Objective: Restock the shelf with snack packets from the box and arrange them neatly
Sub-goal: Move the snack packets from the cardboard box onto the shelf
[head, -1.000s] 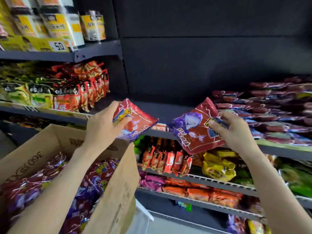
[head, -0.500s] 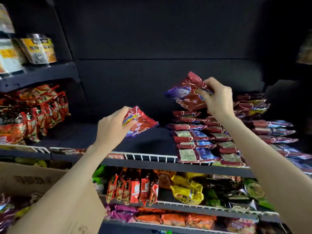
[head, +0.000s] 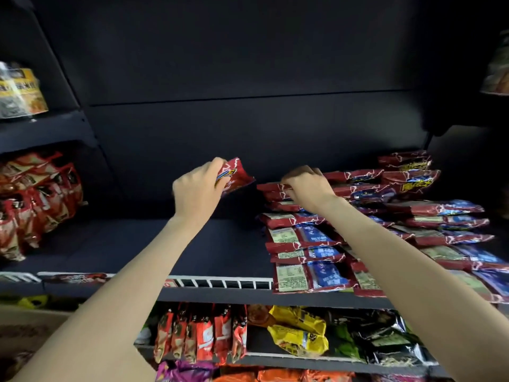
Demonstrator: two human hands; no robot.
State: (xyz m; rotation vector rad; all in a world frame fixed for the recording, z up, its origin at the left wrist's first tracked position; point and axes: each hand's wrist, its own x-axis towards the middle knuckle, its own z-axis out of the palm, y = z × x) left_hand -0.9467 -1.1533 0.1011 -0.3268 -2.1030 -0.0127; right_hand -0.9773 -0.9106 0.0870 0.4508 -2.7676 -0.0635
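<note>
snack packet [head: 235, 176] | left hand [head: 197, 188] fingers grip it | right hand [head: 308, 188] fingers pinch stack packet [head: 271, 188] | dark shelf [head: 220, 244]

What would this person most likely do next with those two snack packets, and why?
Probably let go with the right hand, since its packet already lies on top of the leftmost stack on the shelf. Then the left hand, which holds a red packet in the air beside that stack, could lay it on top or start a row in the bare space to the left.
</note>
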